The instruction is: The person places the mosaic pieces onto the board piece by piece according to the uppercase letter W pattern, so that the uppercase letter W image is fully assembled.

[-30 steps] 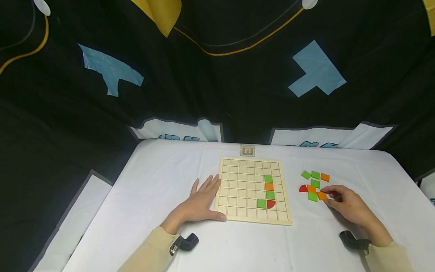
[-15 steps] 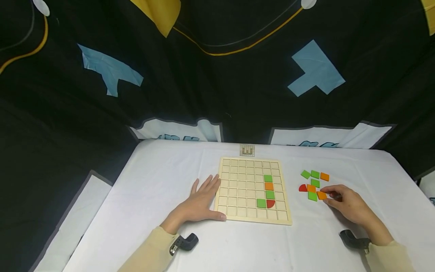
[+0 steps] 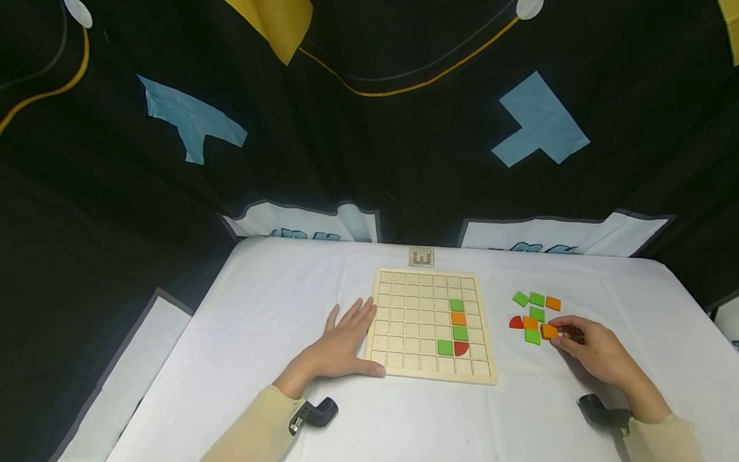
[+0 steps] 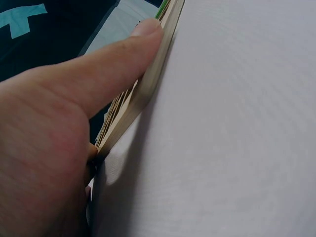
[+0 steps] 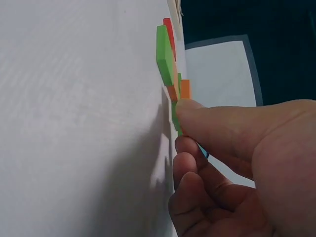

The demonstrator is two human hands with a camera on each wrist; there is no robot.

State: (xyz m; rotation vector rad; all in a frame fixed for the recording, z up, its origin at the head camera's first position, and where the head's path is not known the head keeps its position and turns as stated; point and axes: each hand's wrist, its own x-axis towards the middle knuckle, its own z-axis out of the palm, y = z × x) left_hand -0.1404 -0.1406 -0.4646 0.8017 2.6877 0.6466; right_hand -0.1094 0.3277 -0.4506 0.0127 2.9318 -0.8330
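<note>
A wooden grid board lies mid-table. My left hand rests at its left edge with fingers spread, and the thumb lies along the near corner, as the left wrist view also shows. On the board sit several green square tiles, an orange square tile and a red rounded tile. To the right, my right hand pinches another orange square tile between thumb and fingers. In the right wrist view this orange tile sticks up past the thumb tip, partly covered.
Loose tiles lie beside the right hand: several green squares, more orange squares and a red rounded piece. Behind the board is a small gridded pattern card. White cloth covers the table; a dark curtain hangs behind.
The orange tile in my right hand has lifted and turned slightly from where it lay against the neighbouring tiles. My left hand stays in place.
</note>
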